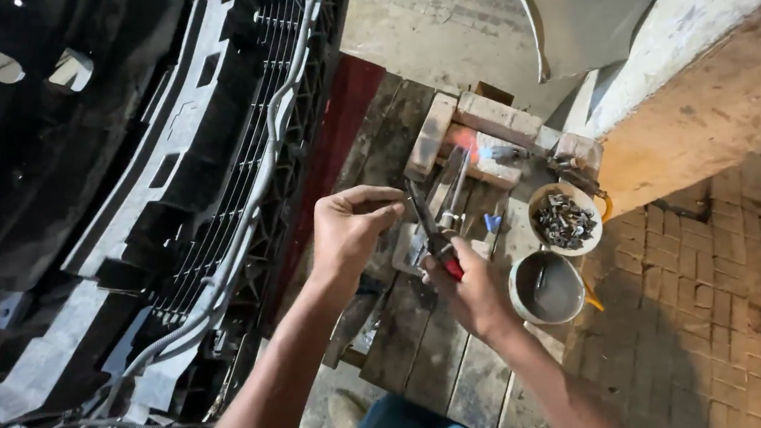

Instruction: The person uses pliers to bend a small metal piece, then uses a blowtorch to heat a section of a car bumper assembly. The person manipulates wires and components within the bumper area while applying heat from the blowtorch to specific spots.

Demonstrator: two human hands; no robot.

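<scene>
My right hand (472,290) grips red-handled pliers (429,228) whose dark jaws point up and away over a wooden plank bench (419,339). My left hand (351,227) is raised beside them with thumb and forefinger pinched together; whatever is between the fingertips is too small to see. The plier tips sit just right of those fingertips. Beyond the hands, a small flame (468,145) burns among bricks (483,127), and metal rods (454,189) lie with their ends toward it.
A black car bumper with grille (211,164) fills the left side. A bowl of metal scraps (564,218) and a tin of grey liquid (547,288) stand at the bench's right. Brick paving (728,303) lies to the right, a white wall (701,2) behind.
</scene>
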